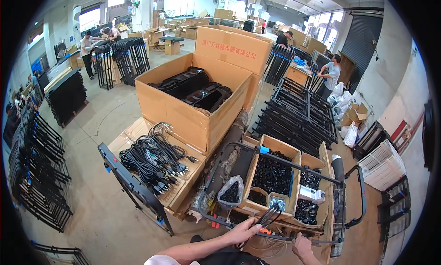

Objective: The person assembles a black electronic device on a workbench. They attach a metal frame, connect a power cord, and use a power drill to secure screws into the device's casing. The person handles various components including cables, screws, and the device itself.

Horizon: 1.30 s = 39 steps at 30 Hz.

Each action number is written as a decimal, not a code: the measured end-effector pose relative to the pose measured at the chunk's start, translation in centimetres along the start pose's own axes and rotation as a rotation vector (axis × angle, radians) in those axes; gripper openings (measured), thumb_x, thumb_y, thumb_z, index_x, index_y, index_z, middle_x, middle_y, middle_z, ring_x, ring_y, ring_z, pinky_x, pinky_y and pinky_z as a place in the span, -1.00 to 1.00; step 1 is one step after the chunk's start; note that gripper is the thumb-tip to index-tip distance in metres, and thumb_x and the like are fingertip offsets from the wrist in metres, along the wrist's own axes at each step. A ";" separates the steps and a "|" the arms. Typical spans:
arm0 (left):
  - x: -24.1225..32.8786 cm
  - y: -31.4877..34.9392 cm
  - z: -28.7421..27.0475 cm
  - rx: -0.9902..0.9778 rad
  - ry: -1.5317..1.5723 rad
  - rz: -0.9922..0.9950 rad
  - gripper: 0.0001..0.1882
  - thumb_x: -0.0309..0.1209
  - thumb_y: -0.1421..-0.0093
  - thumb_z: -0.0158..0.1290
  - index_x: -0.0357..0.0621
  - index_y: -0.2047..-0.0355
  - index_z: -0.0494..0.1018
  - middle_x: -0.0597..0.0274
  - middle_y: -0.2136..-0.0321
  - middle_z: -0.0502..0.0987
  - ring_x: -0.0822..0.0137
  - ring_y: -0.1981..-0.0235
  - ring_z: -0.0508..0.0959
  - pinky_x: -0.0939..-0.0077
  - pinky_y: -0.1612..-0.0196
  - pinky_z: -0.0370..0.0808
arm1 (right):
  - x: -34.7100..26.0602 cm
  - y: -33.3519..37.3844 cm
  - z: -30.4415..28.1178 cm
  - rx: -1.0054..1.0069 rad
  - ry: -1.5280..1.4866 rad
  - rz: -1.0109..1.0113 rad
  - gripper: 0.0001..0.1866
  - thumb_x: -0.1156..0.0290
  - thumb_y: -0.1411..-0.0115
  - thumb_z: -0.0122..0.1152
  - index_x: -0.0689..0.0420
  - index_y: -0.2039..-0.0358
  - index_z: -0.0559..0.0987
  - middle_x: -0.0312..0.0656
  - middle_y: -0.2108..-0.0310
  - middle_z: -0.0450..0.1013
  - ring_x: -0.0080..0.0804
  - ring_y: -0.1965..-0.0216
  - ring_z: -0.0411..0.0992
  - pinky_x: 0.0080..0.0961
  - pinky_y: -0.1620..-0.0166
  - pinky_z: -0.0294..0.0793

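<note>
My left hand (pixel 243 231) is closed around a looped black cable (pixel 271 214), whose loop sticks up past the fingertips. Below and to the right, my right hand (pixel 303 247) is curled closed against the near bar of a black tubular frame (pixel 324 241); what lies inside its fingers is hidden. The frame rests across a wooden parts bin (pixel 250 201) full of small black pieces (pixel 273 173). Just beyond my left hand is a clear bag of black parts (pixel 231 191). An orange-handled tool (pixel 265 231) shows between my hands.
Left of the frame, bundled black power cords (pixel 154 157) lie on cardboard. Behind them stands a large carton (pixel 183 120) holding black plastic housings (pixel 197 88). Stacked black frames (pixel 294 115) rise at the right. Another upright frame (pixel 135 184) stands near left. People work farther off.
</note>
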<state>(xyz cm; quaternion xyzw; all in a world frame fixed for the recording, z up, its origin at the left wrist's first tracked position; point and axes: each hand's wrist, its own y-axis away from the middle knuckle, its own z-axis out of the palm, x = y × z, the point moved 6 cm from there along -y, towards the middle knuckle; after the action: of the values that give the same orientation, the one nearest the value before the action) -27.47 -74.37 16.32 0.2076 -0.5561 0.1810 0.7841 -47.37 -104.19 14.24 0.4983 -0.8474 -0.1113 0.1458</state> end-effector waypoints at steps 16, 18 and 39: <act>0.7 0.6 -0.1 -0.091 0.122 0.116 -0.74 -0.20 -0.61 -0.10 -0.16 0.03 0.36 0.39 0.41 0.39 0.53 0.40 0.38 0.56 0.25 0.44 | -17.7 -4.4 -12.3 -0.396 -1.851 -0.230 -0.40 -0.03 -0.57 -0.05 0.27 -0.24 0.53 -0.05 -0.10 0.60 -0.24 -0.08 0.57 -0.26 -0.12 0.51; 1.0 0.7 -0.2 -0.090 0.068 0.052 -0.71 -0.16 -0.61 -0.11 -0.15 0.06 0.38 0.38 0.42 0.39 0.54 0.41 0.39 0.57 0.28 0.43 | -18.8 -5.5 -13.7 -0.389 -2.029 -0.249 -0.43 0.03 -0.56 -0.02 0.26 -0.28 0.50 -0.05 -0.10 0.60 -0.19 -0.11 0.57 -0.24 -0.17 0.51; 1.8 3.6 2.0 0.008 0.002 -0.169 -0.56 -0.09 -0.62 -0.22 -0.19 0.24 0.38 0.26 0.43 0.48 0.37 0.37 0.53 0.37 0.20 0.51 | -8.8 -21.4 -14.4 0.309 -2.380 0.386 -0.68 0.21 -0.60 -0.12 0.12 0.24 0.47 -0.48 0.63 0.16 -0.63 0.71 0.07 -0.55 0.66 0.04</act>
<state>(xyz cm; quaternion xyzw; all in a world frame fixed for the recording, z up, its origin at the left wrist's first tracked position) -30.35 -72.24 19.07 0.2567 -0.5352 0.1165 0.7963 -20.74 -107.30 19.31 -0.0378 -0.5160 -0.3736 -0.7699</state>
